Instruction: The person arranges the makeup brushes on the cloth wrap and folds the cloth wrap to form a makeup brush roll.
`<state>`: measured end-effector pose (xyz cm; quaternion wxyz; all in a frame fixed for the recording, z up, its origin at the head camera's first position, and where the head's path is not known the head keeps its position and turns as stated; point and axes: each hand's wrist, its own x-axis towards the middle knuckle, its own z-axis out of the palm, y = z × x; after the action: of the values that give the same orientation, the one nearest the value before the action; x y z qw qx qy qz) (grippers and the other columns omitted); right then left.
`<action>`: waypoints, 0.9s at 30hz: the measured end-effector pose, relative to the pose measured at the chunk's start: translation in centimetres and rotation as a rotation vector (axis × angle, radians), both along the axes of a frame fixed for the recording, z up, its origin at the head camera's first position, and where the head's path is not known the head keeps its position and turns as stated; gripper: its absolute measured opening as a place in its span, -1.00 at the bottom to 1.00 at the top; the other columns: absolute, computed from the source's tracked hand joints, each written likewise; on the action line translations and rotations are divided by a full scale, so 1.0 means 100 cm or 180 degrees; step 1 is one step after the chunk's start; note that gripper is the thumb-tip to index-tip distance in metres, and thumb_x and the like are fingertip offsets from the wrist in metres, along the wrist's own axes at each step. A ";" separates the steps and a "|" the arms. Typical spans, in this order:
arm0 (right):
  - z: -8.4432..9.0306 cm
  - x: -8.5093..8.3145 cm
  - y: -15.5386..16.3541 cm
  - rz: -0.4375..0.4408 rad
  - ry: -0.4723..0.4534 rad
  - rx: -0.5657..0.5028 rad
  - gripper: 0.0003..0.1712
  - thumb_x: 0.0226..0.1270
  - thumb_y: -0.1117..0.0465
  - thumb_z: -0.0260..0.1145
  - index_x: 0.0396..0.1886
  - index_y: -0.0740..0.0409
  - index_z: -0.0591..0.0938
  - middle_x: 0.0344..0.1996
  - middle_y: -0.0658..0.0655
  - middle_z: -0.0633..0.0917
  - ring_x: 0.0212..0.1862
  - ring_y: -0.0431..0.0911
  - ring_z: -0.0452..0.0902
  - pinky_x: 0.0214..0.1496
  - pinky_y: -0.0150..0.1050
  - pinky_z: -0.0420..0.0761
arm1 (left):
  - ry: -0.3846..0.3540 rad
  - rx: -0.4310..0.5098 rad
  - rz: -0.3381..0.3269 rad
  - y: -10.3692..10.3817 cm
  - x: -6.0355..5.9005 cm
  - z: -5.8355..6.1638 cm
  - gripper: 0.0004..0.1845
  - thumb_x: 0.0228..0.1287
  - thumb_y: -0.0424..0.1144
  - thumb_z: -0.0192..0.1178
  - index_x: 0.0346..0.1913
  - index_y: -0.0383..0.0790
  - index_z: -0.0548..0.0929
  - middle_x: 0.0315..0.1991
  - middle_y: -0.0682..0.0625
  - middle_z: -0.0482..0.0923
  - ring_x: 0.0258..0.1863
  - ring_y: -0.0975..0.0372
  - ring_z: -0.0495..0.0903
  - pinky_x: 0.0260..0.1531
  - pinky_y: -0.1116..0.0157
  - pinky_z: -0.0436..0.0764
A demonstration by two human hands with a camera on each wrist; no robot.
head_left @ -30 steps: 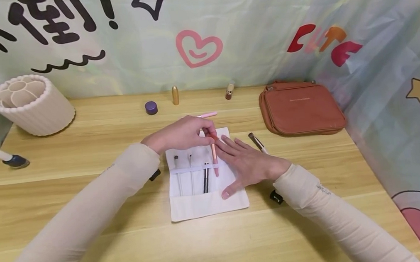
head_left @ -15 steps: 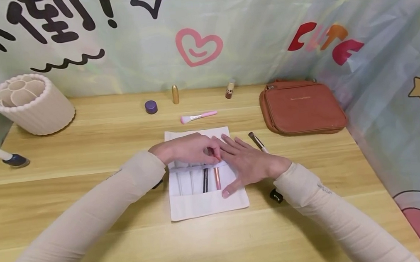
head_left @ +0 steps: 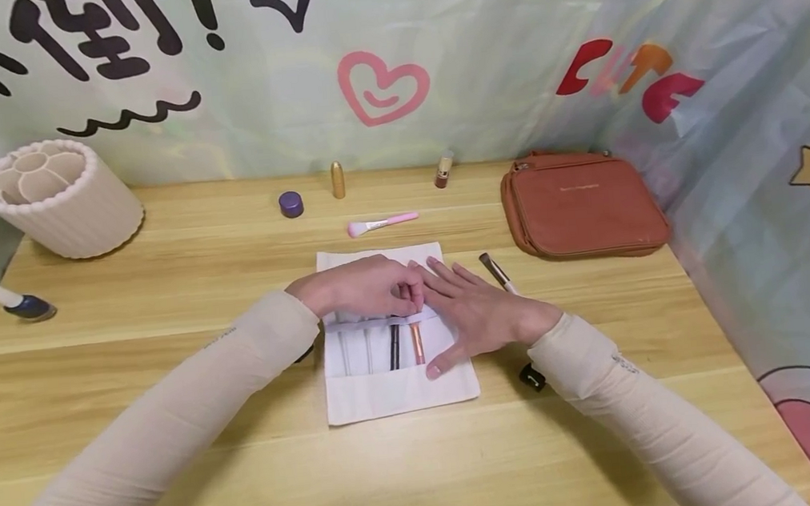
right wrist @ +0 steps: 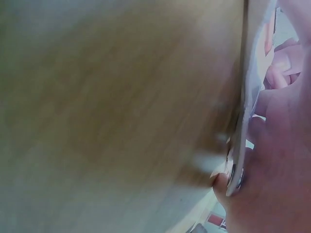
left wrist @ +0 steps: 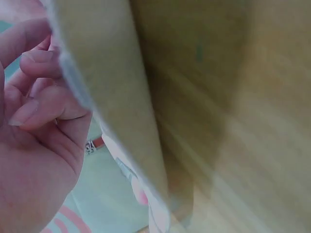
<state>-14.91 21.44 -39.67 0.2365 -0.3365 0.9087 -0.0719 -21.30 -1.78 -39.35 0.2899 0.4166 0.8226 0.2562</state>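
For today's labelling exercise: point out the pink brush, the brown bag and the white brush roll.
pink brush (head_left: 382,224), head view, on its handle
brown bag (head_left: 584,205), head view, top face
white brush roll (head_left: 398,390), head view, lower pocket

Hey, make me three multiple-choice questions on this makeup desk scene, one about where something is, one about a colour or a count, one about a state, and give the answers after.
1. Where does the pink brush lie?
A. on the table beyond the white brush roll
B. inside the brown bag
C. in the ribbed holder

2. What colour is the small round jar near the back wall?
A. green
B. purple
C. red

3. How does the right hand lie?
A. clenched in a fist in the air
B. gripping the brown bag
C. flat with straight fingers on the brush roll

Answers: 1 A, it lies on bare wood past the roll's far edge. 2 B, its lid shows purple. 3 C, the fingers are spread on the cloth beside the left hand, which pinches at the roll's band.
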 end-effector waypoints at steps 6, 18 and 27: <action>-0.003 -0.001 -0.001 0.0032 0.0028 0.0033 0.61 0.17 -0.66 0.40 0.81 0.07 -0.24 0.80 0.07 -0.36 0.80 0.10 -0.55 0.81 0.19 -0.30 | 0.0365 0.0046 0.0161 -0.021 0.002 -0.001 -0.84 0.60 -0.15 0.27 0.08 0.01 0.78 0.02 0.12 0.77 -0.05 0.26 0.69 0.13 0.14 0.66; -0.001 0.000 -0.001 0.0034 0.0119 0.0092 0.62 0.16 -0.67 0.40 0.81 0.11 -0.23 0.80 0.07 -0.34 0.81 0.11 -0.50 0.81 0.19 -0.25 | 0.0969 -0.0805 0.0332 -0.090 0.050 0.000 0.11 0.42 0.44 0.27 0.77 -0.12 0.12 0.81 -0.15 -0.07 0.80 -0.16 -0.17 0.70 -0.30 -0.07; 0.012 -0.009 0.019 -0.0444 0.0705 -0.0815 -0.15 0.48 -0.23 0.48 0.53 0.20 0.57 0.56 0.25 0.53 0.61 0.24 0.39 0.64 0.23 0.37 | 0.0648 -0.0955 0.0290 -0.098 0.053 -0.002 0.32 0.28 0.61 0.22 0.81 -0.01 -0.17 0.82 0.00 -0.43 0.81 -0.01 -0.47 0.72 -0.24 -0.35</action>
<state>-15.77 23.29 -38.51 0.0845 -0.3059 0.9337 -0.1657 -16.04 -11.57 -39.51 0.2522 0.3548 0.8947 0.1000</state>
